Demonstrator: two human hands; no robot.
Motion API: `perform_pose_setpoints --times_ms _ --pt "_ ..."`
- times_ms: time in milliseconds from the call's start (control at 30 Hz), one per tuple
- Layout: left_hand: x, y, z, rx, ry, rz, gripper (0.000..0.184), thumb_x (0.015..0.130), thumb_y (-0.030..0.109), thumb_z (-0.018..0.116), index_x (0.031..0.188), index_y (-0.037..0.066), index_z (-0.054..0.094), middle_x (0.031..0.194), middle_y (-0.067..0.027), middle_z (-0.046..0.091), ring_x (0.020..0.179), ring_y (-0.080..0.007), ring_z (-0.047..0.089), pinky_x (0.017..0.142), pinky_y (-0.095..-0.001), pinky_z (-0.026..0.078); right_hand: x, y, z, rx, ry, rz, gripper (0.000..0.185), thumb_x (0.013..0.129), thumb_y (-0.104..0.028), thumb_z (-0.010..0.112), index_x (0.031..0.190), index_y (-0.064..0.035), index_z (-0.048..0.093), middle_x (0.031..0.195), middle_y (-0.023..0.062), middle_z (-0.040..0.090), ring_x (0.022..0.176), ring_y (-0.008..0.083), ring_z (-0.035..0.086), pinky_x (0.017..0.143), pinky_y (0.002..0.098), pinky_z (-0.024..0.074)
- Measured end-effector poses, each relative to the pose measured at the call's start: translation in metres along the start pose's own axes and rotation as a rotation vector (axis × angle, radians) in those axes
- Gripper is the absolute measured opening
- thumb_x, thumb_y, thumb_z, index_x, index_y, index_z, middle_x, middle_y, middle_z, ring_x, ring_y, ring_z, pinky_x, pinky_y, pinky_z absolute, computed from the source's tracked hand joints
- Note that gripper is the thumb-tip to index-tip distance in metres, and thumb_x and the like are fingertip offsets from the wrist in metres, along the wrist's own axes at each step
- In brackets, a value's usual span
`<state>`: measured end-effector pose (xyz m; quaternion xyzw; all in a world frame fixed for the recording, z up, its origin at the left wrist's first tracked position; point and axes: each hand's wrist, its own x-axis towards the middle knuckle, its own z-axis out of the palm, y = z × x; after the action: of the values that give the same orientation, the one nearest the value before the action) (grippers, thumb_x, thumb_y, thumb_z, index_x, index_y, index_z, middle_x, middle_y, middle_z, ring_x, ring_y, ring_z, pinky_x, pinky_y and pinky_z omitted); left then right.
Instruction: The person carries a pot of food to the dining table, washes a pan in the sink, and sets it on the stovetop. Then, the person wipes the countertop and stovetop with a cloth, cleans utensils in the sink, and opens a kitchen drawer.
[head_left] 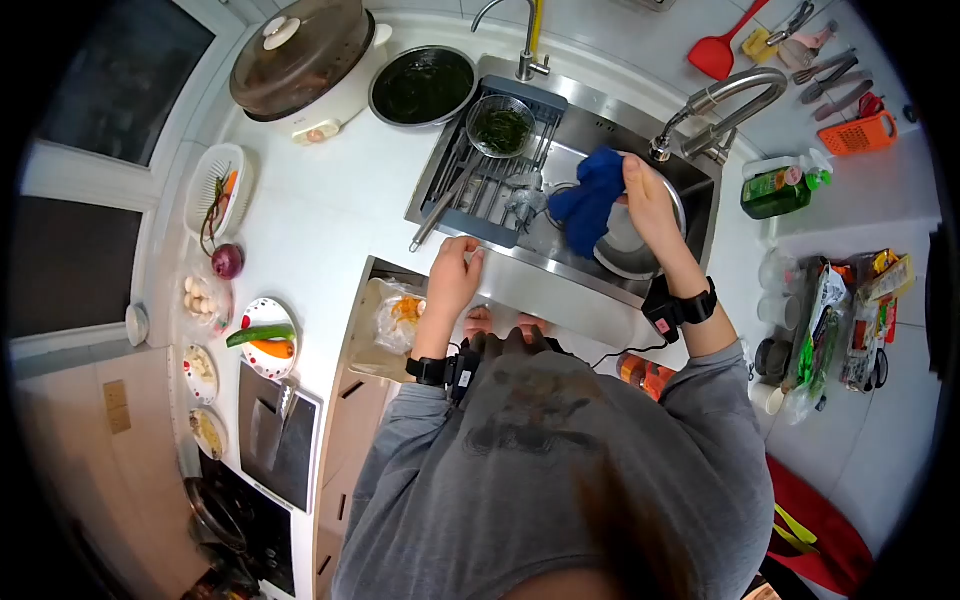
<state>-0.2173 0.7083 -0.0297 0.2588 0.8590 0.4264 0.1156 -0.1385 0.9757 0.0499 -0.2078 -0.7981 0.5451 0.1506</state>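
Note:
My right hand is over the sink, its fingers closed on a blue cloth that hangs down in folds. Beneath that hand, a round metal pan or bowl rests in the basin, partly hidden by the hand and cloth. My left hand is at the counter's front edge, with its fingers curled and nothing visible in them. Just below it, an open drawer contains a clear plastic bag with orange scraps.
A grey rack across the sink carries a strainer of greens. The curved faucet rises behind the basin. A knife lies on a dark board, near a plate with cucumber and carrot. Green soap bottle stands right.

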Motion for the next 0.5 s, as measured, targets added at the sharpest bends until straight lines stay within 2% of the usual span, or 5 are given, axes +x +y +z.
perform_pose_setpoints --times_ms 100,267,367,433,500 --pt "0.007 0.014 0.003 -0.023 -0.032 0.050 0.018 0.077 0.013 0.057 0.090 0.000 0.054 0.086 -0.0135 0.055 0.056 -0.0243 0.052 0.056 -0.0328 0.043 -0.003 -0.015 0.014 0.135 0.012 0.046 0.044 0.092 -0.038 0.032 0.106 -0.0010 0.051 0.072 0.0038 0.052 0.058 0.0096 0.048 0.056 0.0219 0.0419" --pt "0.025 0.059 0.030 -0.161 -0.007 0.144 0.031 0.073 0.015 0.062 0.098 0.000 0.054 0.086 -0.0132 0.055 0.060 -0.0238 0.053 0.058 -0.0318 0.045 -0.014 -0.027 0.038 0.388 -0.014 -0.036 0.045 0.093 -0.038 0.031 0.103 0.0017 0.051 0.080 0.0039 0.053 0.072 0.0090 0.052 0.064 0.0234 0.0462" --pt "0.044 0.052 0.045 -0.259 -0.060 0.008 0.034 0.071 0.013 0.062 0.102 0.001 0.053 0.089 -0.0156 0.057 0.070 -0.0278 0.056 0.064 -0.0334 0.046 -0.025 -0.015 0.037 0.464 -0.029 -0.013 0.044 0.093 -0.036 0.028 0.108 -0.0009 0.048 0.093 0.0045 0.055 0.082 0.0094 0.054 0.070 0.0215 0.0466" --pt "0.055 0.030 0.040 0.085 -0.052 0.259 0.034 0.070 0.007 0.059 0.103 0.002 0.053 0.093 -0.0184 0.058 0.080 -0.0327 0.057 0.069 -0.0357 0.046 -0.040 -0.010 0.027 0.385 0.036 0.068 0.038 0.094 -0.031 0.030 0.106 -0.0007 0.049 0.093 0.0047 0.054 0.083 0.0101 0.054 0.071 0.0226 0.0466" --pt "0.057 0.021 0.026 -0.025 -0.095 0.184 0.035 0.068 0.003 0.055 0.103 0.003 0.053 0.092 -0.0197 0.058 0.086 -0.0353 0.056 0.073 -0.0368 0.045 -0.051 0.018 0.024 0.303 0.073 0.098 0.026 0.089 -0.023 0.043 0.097 0.0008 0.050 0.083 0.0074 0.054 0.075 0.0137 0.054 0.068 0.0258 0.0459"
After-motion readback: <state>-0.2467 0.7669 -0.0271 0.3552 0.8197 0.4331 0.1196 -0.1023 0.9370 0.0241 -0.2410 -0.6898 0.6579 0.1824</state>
